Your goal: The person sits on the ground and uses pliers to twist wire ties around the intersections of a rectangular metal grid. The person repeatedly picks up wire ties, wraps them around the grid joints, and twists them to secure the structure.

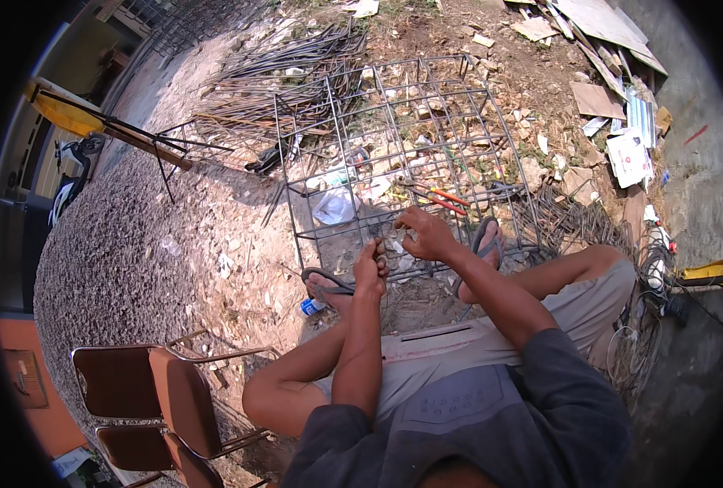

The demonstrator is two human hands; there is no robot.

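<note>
Before me lies a cage of tied steel reinforcing bars point(394, 142), its near edge between my sandalled feet. My left hand point(369, 267) is held over that near edge with its fingers curled closed. Whatever it grips, if anything, is too small to make out. Just right of it and a little farther away is my right hand point(428, 234), its fingers bent and a gap showing between forefinger and thumb. I see nothing in it. A pair of pincers with orange handles point(443, 199) rests on the bars just beyond my right hand.
Loose steel rods point(288, 85) are heaped at the far left. Two brown chairs point(187, 398) stand at lower left beside a gravel pile point(126, 244). A blue can point(312, 307) lies by my left foot. Boards point(601, 32) and scraps lie at far right, along a concrete strip point(695, 203).
</note>
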